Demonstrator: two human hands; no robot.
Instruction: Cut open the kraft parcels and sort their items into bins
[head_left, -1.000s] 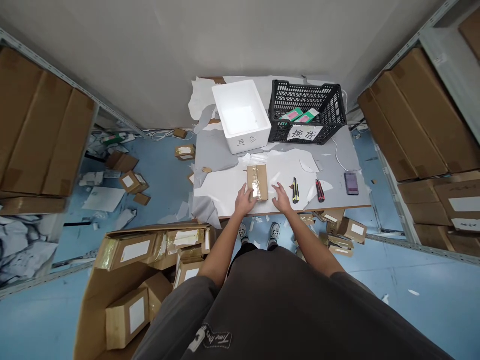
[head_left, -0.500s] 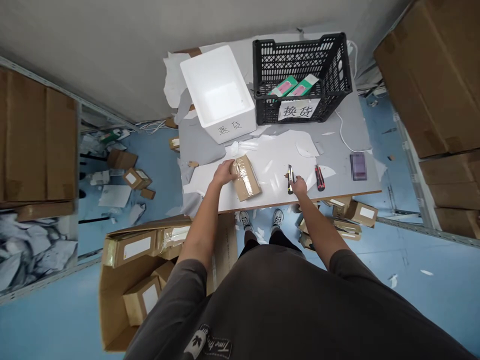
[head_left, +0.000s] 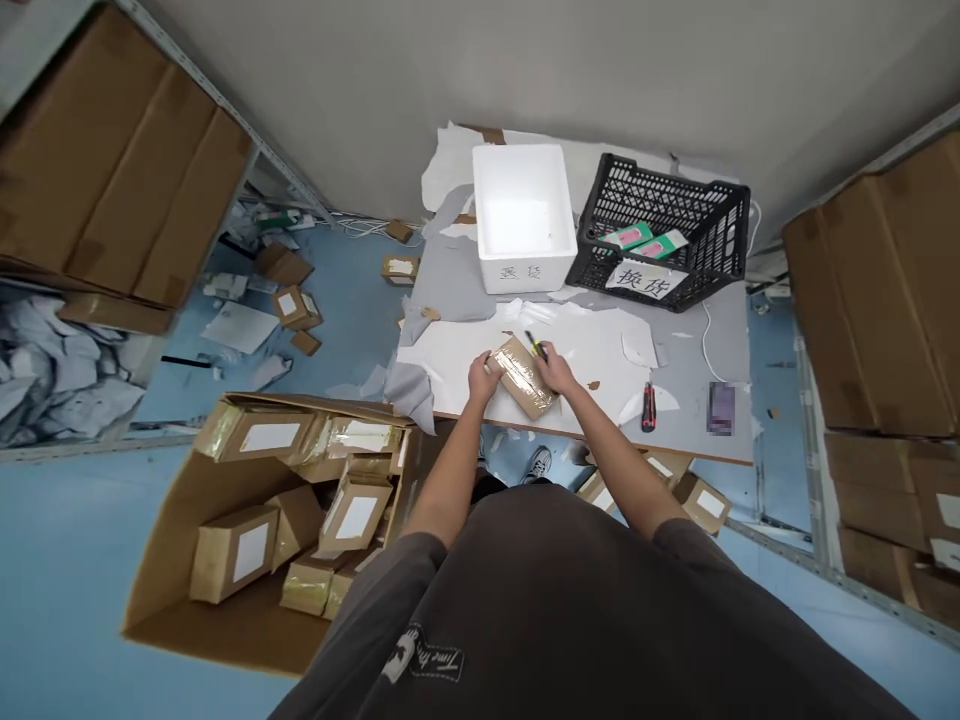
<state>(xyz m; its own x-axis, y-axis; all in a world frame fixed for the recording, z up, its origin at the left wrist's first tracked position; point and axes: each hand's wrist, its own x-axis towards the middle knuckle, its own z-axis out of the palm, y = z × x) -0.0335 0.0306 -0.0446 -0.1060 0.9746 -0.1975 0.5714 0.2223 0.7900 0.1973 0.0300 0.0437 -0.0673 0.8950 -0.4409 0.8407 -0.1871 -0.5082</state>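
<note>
A small brown box point(head_left: 524, 377) with shiny clear tape lies tilted on the white paper near the table's front edge. My left hand point(head_left: 484, 379) grips its left end. My right hand point(head_left: 555, 368) is closed round a black and yellow utility knife point(head_left: 536, 346) at the box's upper right side. A red and black utility knife point(head_left: 649, 407) lies on the table to the right.
Behind stand a white foam box point(head_left: 529, 274) and a black crate point(head_left: 675, 190) holding green and pink packets. A phone-like purple item point(head_left: 721, 408) lies at right. A large carton point(head_left: 161, 560) of small boxes stands at lower left; shelves flank both sides.
My right hand has picked up the black and yellow knife and brought it left to the box. The box lies more slanted. The head view has shifted and turned.
</note>
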